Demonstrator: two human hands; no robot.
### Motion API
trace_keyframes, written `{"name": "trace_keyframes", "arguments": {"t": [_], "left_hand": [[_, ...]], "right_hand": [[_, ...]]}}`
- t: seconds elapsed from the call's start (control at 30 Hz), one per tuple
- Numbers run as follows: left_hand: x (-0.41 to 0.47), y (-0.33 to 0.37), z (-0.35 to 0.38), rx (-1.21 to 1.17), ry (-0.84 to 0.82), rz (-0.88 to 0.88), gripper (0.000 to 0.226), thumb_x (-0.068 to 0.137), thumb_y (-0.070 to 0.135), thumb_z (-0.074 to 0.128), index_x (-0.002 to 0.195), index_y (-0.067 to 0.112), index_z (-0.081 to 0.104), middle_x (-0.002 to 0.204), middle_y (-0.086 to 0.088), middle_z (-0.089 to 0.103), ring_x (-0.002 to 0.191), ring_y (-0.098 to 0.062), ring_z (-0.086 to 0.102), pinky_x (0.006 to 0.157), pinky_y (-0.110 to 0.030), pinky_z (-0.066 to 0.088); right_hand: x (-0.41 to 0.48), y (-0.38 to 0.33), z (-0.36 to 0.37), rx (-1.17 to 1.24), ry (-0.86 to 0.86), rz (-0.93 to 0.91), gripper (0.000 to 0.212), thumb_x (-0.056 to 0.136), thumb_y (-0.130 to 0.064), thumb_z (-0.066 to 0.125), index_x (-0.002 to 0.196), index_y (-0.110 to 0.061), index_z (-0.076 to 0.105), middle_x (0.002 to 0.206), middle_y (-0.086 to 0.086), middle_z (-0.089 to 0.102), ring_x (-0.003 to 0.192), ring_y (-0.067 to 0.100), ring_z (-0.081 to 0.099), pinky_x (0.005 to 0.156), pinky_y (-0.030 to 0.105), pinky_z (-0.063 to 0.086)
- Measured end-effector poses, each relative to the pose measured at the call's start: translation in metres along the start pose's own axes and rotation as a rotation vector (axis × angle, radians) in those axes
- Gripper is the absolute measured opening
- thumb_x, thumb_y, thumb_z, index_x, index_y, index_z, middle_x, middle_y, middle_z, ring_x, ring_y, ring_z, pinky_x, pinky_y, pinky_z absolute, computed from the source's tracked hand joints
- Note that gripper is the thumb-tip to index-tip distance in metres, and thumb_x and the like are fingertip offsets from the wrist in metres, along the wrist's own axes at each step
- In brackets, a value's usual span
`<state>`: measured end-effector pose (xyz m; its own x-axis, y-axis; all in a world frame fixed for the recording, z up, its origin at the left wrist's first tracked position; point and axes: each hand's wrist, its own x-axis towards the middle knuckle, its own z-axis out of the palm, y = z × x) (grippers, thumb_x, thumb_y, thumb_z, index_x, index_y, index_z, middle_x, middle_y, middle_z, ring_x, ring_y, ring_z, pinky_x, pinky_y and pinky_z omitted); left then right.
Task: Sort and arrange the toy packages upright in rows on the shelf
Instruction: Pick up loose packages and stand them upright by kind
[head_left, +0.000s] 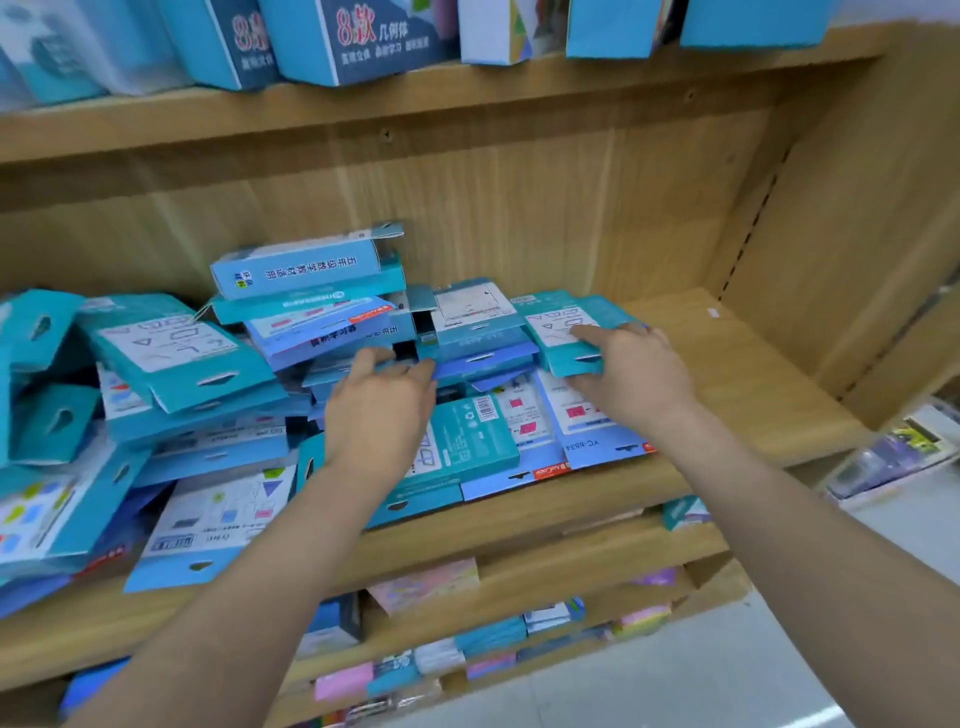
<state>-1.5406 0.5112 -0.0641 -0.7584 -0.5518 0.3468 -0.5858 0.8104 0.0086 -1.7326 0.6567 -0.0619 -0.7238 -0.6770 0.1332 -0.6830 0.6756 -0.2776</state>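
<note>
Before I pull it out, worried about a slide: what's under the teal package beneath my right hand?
The teal package lies on a blue package flat on the shelf. Anything deeper is hidden.

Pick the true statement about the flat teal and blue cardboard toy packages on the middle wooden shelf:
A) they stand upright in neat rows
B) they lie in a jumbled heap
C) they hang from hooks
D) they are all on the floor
B: the flat teal and blue cardboard toy packages lie overlapping at mixed angles on the middle wooden shelf, with the left hand and right hand reaching into them.
</note>
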Motion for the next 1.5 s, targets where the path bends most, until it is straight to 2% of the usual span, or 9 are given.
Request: {"name": "trace_keyframes", "arguments": {"t": [0.2,0.37,0.57,0.7,0.8,1.0,1.17,1.4,1.5], "left_hand": [[-0.017,0.006,-0.012,-0.023,-0.138,0.013,0.051,0.093,0.015,0.045,0.143,0.023,0.039,0.148,-0.003,0.038,0.140,-0.026,0.021,0.104,-0.045,0.032],[-0.037,0.045,-0.029,-0.222,-0.067,0.088,0.048,0.086,0.005,0.051,0.132,0.018,0.054,0.143,-0.006,0.045,0.132,-0.029,0.034,0.100,-0.046,0.042],[-0.022,0.117,-0.023,-0.409,0.030,0.075,0.048,0.089,0.020,0.056,0.136,0.024,0.048,0.142,0.000,0.045,0.128,-0.022,0.038,0.103,-0.034,0.036],[0.005,0.171,-0.022,-0.293,-0.100,0.081,0.095,0.076,0.052,0.067,0.150,0.029,0.012,0.158,0.001,0.014,0.143,-0.020,0.012,0.115,-0.045,0.021],[0.016,0.215,-0.022,-0.263,-0.217,0.036,0.110,0.067,0.062,0.069,0.149,0.032,0.002,0.154,0.001,0.023,0.140,-0.020,0.023,0.113,-0.038,0.024],[0.013,0.267,-0.012,-0.731,-0.015,-0.414,0.092,0.058,0.055,0.076,0.136,0.035,0.031,0.126,0.009,0.053,0.116,-0.011,0.050,0.098,-0.034,0.043],[0.003,0.290,-0.017,-1.313,-0.018,-0.517,0.035,0.088,0.019,0.066,0.120,0.025,0.054,0.103,0.007,0.071,0.094,-0.009,0.067,0.082,-0.031,0.054],[0.001,0.227,-0.034,-0.787,0.197,-0.551,0.025,0.091,0.011,0.056,0.112,0.020,0.067,0.103,0.009,0.067,0.091,-0.002,0.060,0.079,-0.018,0.049],[0.015,0.174,-0.041,-0.412,0.193,-0.491,0.036,0.090,0.006,0.054,0.124,0.017,0.060,0.125,0.001,0.060,0.116,-0.014,0.052,0.097,-0.025,0.043]], "right_hand": [[-0.013,0.011,-0.030,0.406,0.261,0.049,0.032,0.096,-0.038,0.049,0.088,-0.013,0.068,0.070,0.013,0.064,0.071,0.034,0.057,0.058,0.035,0.037],[-0.033,0.037,-0.061,1.279,0.170,0.326,0.023,0.099,-0.028,0.046,0.085,-0.019,0.061,0.082,0.001,0.069,0.057,0.013,0.068,0.051,0.025,0.056],[-0.046,0.085,-0.069,1.465,0.147,0.326,0.018,0.099,-0.023,0.046,0.093,-0.020,0.062,0.089,0.001,0.071,0.072,0.015,0.070,0.051,0.026,0.056],[-0.032,0.127,-0.070,1.485,0.071,0.279,0.013,0.094,-0.022,0.057,0.084,-0.020,0.066,0.080,0.001,0.070,0.063,0.013,0.063,0.042,0.021,0.049],[-0.016,0.149,-0.076,1.466,-0.021,0.227,0.015,0.091,-0.029,0.060,0.084,-0.019,0.069,0.073,0.000,0.070,0.058,0.012,0.059,0.041,0.019,0.044],[-0.009,0.162,-0.092,1.540,-0.413,-0.039,0.021,0.090,-0.032,0.055,0.106,-0.023,0.064,0.085,-0.004,0.074,0.074,0.009,0.068,0.066,0.023,0.055],[-0.014,0.165,-0.080,1.431,-0.339,-0.097,0.025,0.092,-0.012,0.057,0.114,-0.023,0.056,0.078,-0.003,0.075,0.068,0.011,0.071,0.057,0.022,0.055],[-0.005,0.147,-0.065,1.483,-0.305,0.047,0.017,0.098,-0.017,0.048,0.104,-0.029,0.059,0.074,-0.008,0.072,0.059,0.007,0.069,0.049,0.023,0.055],[-0.001,0.133,-0.066,1.471,-0.280,0.019,0.020,0.098,-0.018,0.047,0.095,-0.032,0.061,0.067,-0.013,0.071,0.056,0.006,0.068,0.046,0.023,0.054]]}}
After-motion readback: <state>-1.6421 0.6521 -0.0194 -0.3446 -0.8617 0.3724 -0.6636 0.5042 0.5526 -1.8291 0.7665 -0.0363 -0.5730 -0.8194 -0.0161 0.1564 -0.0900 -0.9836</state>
